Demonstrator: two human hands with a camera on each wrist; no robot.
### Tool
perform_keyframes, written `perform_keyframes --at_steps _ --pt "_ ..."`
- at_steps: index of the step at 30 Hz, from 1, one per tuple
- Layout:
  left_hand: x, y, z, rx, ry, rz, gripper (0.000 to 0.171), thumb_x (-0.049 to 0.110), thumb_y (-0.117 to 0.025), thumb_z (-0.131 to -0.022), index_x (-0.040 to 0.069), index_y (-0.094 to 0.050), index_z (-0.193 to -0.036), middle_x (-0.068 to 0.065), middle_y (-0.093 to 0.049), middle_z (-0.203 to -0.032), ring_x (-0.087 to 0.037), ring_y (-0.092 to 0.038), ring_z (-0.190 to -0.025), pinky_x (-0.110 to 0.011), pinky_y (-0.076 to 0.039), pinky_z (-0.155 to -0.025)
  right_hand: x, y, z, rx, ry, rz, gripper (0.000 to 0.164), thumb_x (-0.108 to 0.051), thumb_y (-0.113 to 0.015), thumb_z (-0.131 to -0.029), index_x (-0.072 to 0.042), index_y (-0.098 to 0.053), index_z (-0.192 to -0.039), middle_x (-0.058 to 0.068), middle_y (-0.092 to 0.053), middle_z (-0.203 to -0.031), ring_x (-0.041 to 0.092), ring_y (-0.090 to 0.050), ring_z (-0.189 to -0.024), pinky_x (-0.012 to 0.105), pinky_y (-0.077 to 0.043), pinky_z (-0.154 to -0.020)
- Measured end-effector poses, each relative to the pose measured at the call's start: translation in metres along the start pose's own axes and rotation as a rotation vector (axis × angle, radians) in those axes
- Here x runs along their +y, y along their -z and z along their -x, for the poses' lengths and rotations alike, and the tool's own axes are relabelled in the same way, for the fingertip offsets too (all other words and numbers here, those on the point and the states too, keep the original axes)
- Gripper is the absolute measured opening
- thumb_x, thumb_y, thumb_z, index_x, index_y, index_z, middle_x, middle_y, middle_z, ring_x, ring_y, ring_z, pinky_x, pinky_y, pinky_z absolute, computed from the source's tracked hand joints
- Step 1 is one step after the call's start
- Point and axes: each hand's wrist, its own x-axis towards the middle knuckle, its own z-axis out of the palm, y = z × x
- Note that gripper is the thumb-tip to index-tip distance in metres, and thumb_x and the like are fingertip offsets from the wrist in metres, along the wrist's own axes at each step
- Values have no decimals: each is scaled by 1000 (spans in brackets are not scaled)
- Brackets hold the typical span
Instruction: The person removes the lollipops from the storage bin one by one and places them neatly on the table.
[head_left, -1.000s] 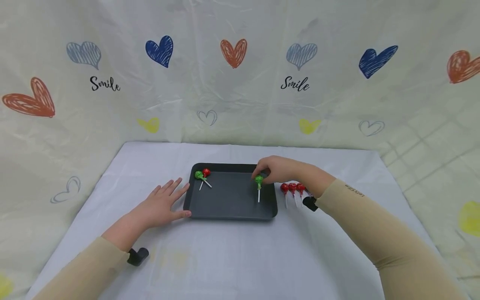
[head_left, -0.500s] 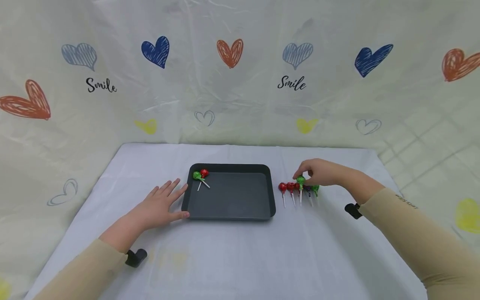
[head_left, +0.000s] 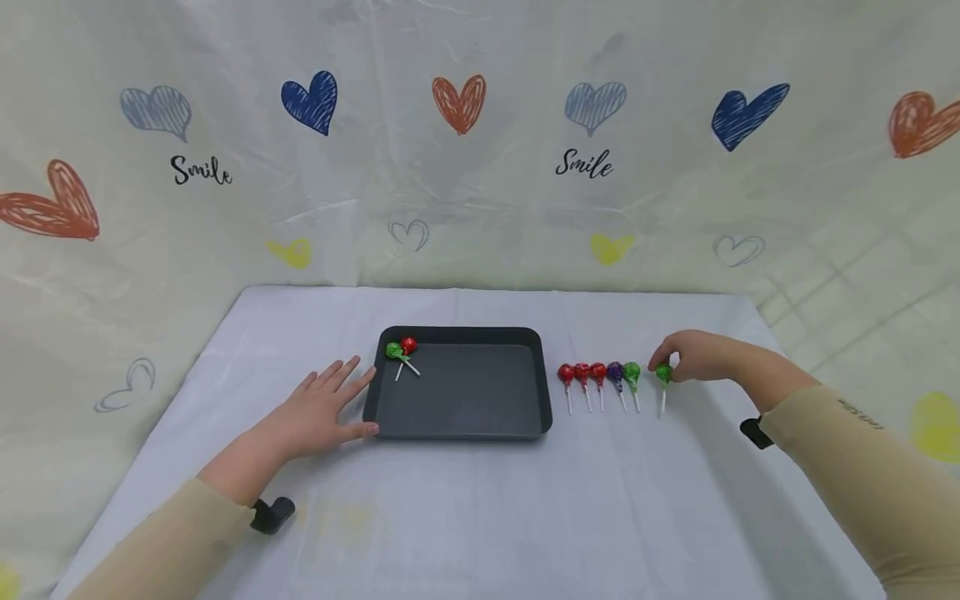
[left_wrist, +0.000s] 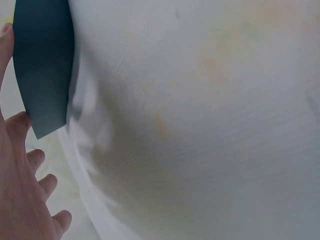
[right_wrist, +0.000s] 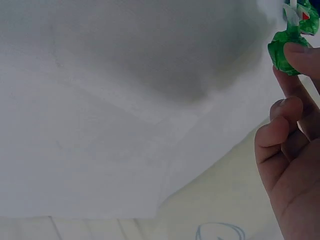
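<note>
My right hand [head_left: 693,356] pinches a green-wrapped lollipop [head_left: 663,373] by its head, the stick pointing toward me, just right of a row of lollipops. In the right wrist view, thumb and forefinger grip that green head [right_wrist: 286,52]. The row holds three red lollipops [head_left: 582,372], a purple one [head_left: 616,372] and another green one [head_left: 632,372]. My left hand [head_left: 311,412] lies with spread, straight fingers against the left edge of the dark grey tray [head_left: 461,400]. Inside the tray's far left corner, a green lollipop [head_left: 394,351] and a red lollipop [head_left: 408,344] lie with crossed sticks.
A white cloth [head_left: 480,517] covers the table. Behind it hangs a pale backdrop [head_left: 510,200] printed with hearts and the word "Smile". The lollipop row lies close to the tray's right side.
My right hand has carried the green lollipop from over the tray's right side, across the row, to the row's right end. The left hand has stayed at the tray's left edge.
</note>
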Motion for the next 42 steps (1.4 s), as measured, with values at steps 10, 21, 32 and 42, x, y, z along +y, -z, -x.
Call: perform_keyframes --at_steps 10,21,32,42 --pt "1 1 -1 -23 8 -1 99 75 -55 -84 21 -21 -160 -12 -9 -166 -41 -10 -150 -64 -9 -117 12 -9 -4 -16 -31 -61 35 1 -67 -85 -9 -66 -118 7 -62 -107 34 -52 -102 46 -52 -85" --pt "2 4 0 -25 6 3 99 77 -54 -84 21 -23 -160 -13 -11 -166 -42 -11 -149 -64 -10 -116 18 -6 10 32 -46 -147 38 -14 -72 -90 -5 -65 -126 15 -64 -118 34 -57 -103 51 -53 -88" --pt "4 6 0 -19 2 3 99 76 -54 -84 19 -24 -159 -15 -12 -165 -43 -13 -149 -66 -11 -116 19 -19 5 79 -66 -127 31 -21 -73 -90 -8 -72 -118 8 -67 -109 29 -56 -100 46 -52 -84" --pt "1 3 -1 -18 3 1 100 78 -53 -83 21 -22 -160 -13 -10 -166 -41 -11 -149 -65 -10 -116 8 -21 -3 139 -49 -125 29 -18 -70 -92 -10 -71 -120 15 -65 -119 31 -58 -101 48 -53 -86"
